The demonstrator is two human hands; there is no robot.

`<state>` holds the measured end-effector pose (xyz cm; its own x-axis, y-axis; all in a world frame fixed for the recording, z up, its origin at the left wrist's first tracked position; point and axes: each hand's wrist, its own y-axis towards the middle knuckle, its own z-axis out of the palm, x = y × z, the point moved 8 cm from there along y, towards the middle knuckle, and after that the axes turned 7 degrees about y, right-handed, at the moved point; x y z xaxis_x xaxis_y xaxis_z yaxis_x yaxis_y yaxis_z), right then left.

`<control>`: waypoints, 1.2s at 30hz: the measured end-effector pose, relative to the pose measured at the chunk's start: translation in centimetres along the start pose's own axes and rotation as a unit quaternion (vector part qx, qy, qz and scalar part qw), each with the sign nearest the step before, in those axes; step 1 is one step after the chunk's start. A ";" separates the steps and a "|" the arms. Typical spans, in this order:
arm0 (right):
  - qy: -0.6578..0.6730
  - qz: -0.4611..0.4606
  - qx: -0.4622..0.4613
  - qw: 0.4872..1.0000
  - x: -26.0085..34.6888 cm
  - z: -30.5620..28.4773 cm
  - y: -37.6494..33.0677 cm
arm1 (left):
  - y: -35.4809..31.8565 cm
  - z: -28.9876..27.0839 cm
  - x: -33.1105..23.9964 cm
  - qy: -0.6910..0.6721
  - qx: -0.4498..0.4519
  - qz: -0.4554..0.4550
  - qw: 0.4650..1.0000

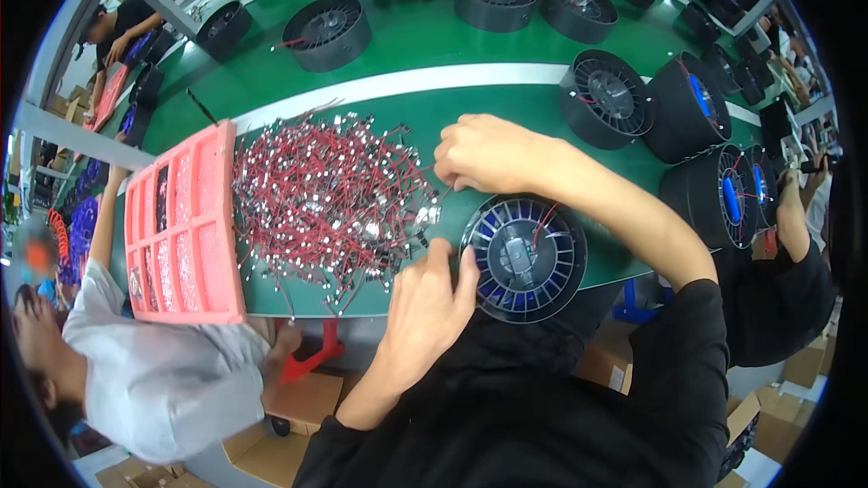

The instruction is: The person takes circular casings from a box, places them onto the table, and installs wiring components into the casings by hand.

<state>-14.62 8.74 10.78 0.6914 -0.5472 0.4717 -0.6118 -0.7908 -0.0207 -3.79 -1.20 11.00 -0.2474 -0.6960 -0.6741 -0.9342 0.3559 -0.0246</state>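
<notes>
A round black fan housing with radial fins and a red wire on its hub sits at the bench's near edge in front of me. My left hand is at its left side, thumb close to the rim and index finger apart from it, with nothing seen between them. Above the housing, my right hand has its fingers curled together by the right edge of a heap of red-and-black wire leads with small pale connectors. A bit of red wire shows under those fingertips; what they grip is hidden.
A pink compartment tray stands left of the heap, beside a person in a grey shirt. More black fan housings stand on the right and along the far green conveyor. A white rail runs between.
</notes>
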 end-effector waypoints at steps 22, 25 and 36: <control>0.250 0.018 -0.123 0.960 3.2 -5.7 -6.2 | 3.1 -5.9 -0.3 -0.171 -0.074 0.091 0.978; 0.130 -0.030 -0.203 0.970 7.1 -6.8 -6.7 | 3.2 -4.8 -0.2 -0.240 -0.055 0.061 0.967; 0.013 -0.018 -0.312 0.950 9.2 -6.7 -9.7 | 3.5 -1.1 -1.8 -0.420 -0.011 0.068 0.905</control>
<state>-4.92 13.16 21.27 0.7115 -0.5096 0.4838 -0.7021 -0.4880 0.5186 -6.90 0.59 12.91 -0.0874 0.0770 -0.9932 -0.9170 0.3832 0.1104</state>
